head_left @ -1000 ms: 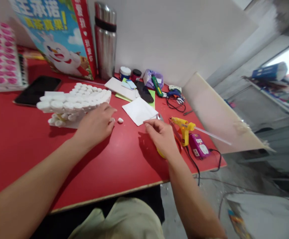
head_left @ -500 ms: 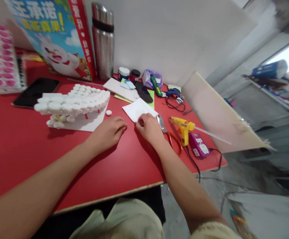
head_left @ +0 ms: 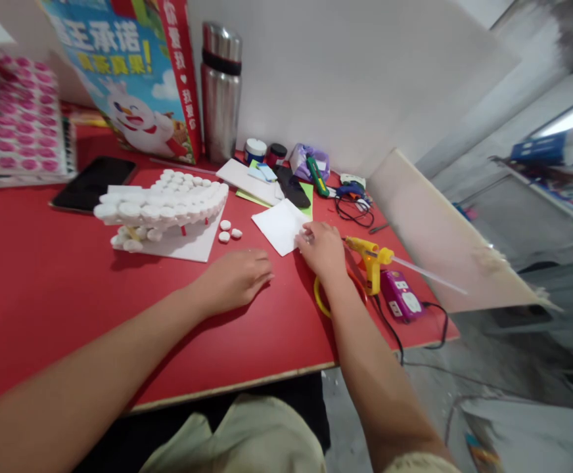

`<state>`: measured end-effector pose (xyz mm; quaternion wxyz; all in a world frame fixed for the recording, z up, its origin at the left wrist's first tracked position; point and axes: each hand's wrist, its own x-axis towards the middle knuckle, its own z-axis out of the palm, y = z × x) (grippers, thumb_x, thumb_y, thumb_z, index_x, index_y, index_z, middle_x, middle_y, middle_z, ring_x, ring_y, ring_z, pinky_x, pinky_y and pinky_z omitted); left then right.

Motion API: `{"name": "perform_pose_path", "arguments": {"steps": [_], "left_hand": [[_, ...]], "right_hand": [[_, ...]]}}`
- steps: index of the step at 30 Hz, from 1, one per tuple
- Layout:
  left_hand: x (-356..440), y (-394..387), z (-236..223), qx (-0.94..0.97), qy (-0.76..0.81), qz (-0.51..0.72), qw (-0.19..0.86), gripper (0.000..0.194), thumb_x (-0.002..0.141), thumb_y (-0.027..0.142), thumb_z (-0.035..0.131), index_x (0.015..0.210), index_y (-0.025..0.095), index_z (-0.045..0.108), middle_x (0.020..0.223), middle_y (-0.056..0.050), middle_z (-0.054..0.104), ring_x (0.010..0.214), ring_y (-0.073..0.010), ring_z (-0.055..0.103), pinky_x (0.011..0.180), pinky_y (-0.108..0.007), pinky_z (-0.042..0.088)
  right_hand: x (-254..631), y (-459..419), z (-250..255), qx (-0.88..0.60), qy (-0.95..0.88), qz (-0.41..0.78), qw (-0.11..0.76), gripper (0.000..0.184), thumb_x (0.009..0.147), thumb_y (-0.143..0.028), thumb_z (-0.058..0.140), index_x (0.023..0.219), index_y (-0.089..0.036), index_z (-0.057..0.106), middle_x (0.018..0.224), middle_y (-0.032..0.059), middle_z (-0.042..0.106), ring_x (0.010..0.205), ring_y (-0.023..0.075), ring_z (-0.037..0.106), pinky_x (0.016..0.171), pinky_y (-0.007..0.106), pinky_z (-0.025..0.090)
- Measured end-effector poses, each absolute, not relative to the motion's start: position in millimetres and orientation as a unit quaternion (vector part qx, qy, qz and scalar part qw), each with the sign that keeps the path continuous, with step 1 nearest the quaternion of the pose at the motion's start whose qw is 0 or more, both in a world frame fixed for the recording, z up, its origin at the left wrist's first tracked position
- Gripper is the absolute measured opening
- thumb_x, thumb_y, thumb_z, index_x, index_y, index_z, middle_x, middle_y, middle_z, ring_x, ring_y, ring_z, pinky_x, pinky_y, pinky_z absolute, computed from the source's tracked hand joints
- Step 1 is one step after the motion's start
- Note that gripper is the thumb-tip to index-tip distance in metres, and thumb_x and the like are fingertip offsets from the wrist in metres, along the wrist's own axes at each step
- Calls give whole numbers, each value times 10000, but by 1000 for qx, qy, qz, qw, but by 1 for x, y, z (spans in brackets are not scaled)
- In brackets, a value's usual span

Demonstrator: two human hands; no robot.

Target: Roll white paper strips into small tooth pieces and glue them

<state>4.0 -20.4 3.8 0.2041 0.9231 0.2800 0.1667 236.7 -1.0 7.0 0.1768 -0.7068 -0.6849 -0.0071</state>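
My left hand (head_left: 240,281) rests low over the table with its fingers curled in; whatever they hold, if anything, is hidden. Beyond it lie three small white pebble-like pieces (head_left: 224,236) beside a white base board. On that board stands a white structure (head_left: 163,203) covered in rounded pieces, with red posts under its curved upper part. My right hand (head_left: 322,249) is pinched at the right edge of a white square sheet (head_left: 280,226). Its fingertips hide what is between them. Underneath that hand and wrist are scissors with red and yellow handles (head_left: 320,299), partly covered.
To the right are a yellow glue gun (head_left: 371,259) with a glue stick and a purple power strip (head_left: 402,295). A steel flask (head_left: 221,92), a printed bag (head_left: 133,79), a phone (head_left: 96,182), jars (head_left: 255,150) and a green cutter (head_left: 317,177) line the back.
My left hand has drawn back from the structure toward the right; three white pieces now lie grouped there. My right hand went left over the sheet, then back right. The view has shifted slightly.
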Motion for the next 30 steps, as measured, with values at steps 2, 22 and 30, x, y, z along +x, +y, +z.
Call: {"name": "perform_pose_path", "arguments": {"steps": [2, 22, 30], "left_hand": [[3, -18, 3, 914, 317, 155, 198, 315, 1068, 255, 449, 874, 142, 672, 904, -103, 655, 856, -252, 630, 766, -372, 450], [-5, -3, -10, 861, 350, 305, 209, 213, 1001, 206, 538, 1047, 123, 729, 1121, -148, 700, 1072, -302, 640, 982, -469, 498], [-4, -4, -10, 867, 322, 296, 238, 164, 1000, 192, 554, 990, 150, 712, 1090, -120, 703, 1041, -271, 636, 942, -427, 504]], "right_hand": [[238, 1, 6, -719, -678, 5, 149, 275, 919, -229, 668, 1148, -105, 755, 1116, 175, 745, 1049, 318, 641, 1010, 433, 449], [238, 2, 12, -783, -602, -35, 152, 607, 972, -166, 516, 1579, -169, 489, 1541, 206, 562, 1392, 407, 455, 1074, 577, 397], [243, 5, 9, -780, -608, -27, 146, 355, 960, -148, 503, 1210, -179, 753, 1246, 158, 742, 1208, 352, 561, 1005, 495, 415]]}}
